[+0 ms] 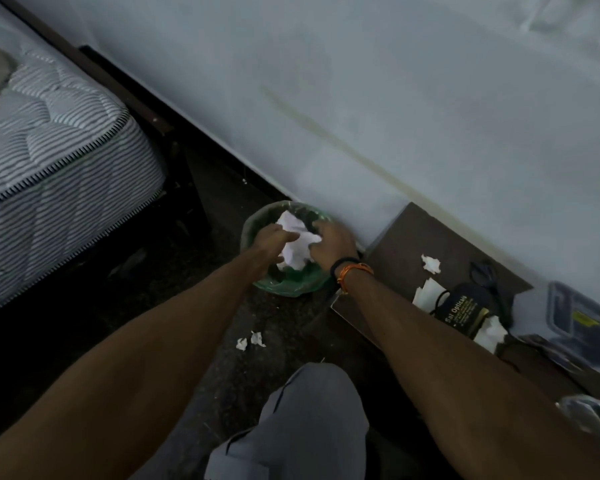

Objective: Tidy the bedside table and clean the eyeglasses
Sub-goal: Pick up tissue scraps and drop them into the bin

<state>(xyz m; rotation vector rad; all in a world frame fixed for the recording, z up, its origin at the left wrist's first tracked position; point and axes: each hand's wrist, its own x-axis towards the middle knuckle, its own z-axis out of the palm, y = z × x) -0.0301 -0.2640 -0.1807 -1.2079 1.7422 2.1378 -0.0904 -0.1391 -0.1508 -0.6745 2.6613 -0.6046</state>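
Both hands met over a green-lined wastebasket (293,287) on the floor, the left hand (274,239) and the right hand (331,245) each gripping a wad of crumpled white paper (297,242) held just above the bin's mouth. The right wrist carried a black band and an orange thread (352,270) (both snug against the skin). The bin stood against the wall, just beside the near corner of the dark wooden desk (426,237). On the desk lay more paper scraps (430,264), a black eyeglass case (461,311) printed with gold lettering, and, behind it near the wall edge, dark eyeglasses (484,271), their detail blurred. A clear plastic container (575,320) sat toward the desk's right end. Two torn paper bits (252,341) lay on the floor beside the person's grey-clad knee (309,420). A striped mattress (49,140) filled the left.
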